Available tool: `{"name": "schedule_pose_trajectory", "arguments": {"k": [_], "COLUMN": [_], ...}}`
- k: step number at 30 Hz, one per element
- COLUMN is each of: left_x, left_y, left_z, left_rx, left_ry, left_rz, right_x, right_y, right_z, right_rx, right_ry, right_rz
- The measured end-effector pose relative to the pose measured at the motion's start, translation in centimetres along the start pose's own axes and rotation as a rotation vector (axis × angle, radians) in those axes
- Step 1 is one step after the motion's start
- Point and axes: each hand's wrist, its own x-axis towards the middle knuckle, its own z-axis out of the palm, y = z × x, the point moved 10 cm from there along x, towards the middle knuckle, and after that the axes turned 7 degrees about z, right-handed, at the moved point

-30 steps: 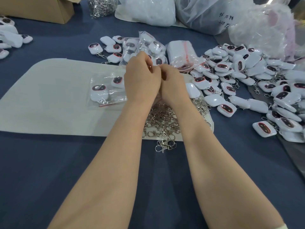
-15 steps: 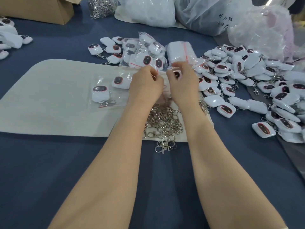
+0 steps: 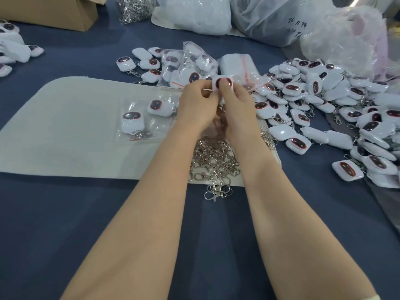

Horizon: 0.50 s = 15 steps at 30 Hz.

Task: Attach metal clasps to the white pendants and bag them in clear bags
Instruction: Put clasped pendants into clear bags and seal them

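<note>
left hand: the left hand (image 3: 198, 102) was over the far edge of the mat, with its fingertips pinching the left side of the held pendant.
right hand: the right hand (image 3: 238, 105) was close against the left one, with its thumb lying on the front of the same pendant and the other fingers curled behind it.
held pendant: the held pendant (image 3: 224, 82) was white with a dark oval face, and it sat between both hands, above the table, with the face turned up to the camera. it was not possible to tell if a clasp or a bag was already on it.
clasp pile: the clasp pile (image 3: 214, 159) lay on the near edge of the mat, under the wrists, and a few clasps spilled onto the blue cloth (image 3: 65, 224).
mat: the pale mat (image 3: 65, 126) lay flat on the blue cloth.
bagged pair: a clear bag (image 3: 147, 120) with two pendants and a clasp lay on the mat, just left of the left hand.
filled bags: more filled bags (image 3: 188, 66) lay behind the hands, beside a stack of empty bags (image 3: 237, 63) with a red strip.
loose pendants: a big loose heap of pendants (image 3: 324, 100) lay to the right, many of them with clasps.
background: a cardboard box (image 3: 54, 11) and large plastic sacks (image 3: 194, 16) stood at the far side.
</note>
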Motion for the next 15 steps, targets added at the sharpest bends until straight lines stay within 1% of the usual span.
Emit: {"name": "schedule_pose_trajectory", "arguments": {"k": [2, 7, 15], "left_x": [0.13, 0.0, -0.08], "left_y": [-0.52, -0.83, -0.6], "left_z": [0.12, 0.48, 0.46], "left_rx": [-0.025, -0.026, -0.006], "left_ry": [-0.01, -0.033, -0.022], "left_rz": [-0.01, 0.0, 0.004], "right_x": [-0.21, -0.24, -0.08], "right_y": [0.21, 0.02, 0.25], "right_z": [0.61, 0.19, 0.31], "right_rx": [-0.014, -0.033, -0.054], "right_ry": [-0.051, -0.049, -0.068], "right_rz": [-0.002, -0.059, -0.022]}}
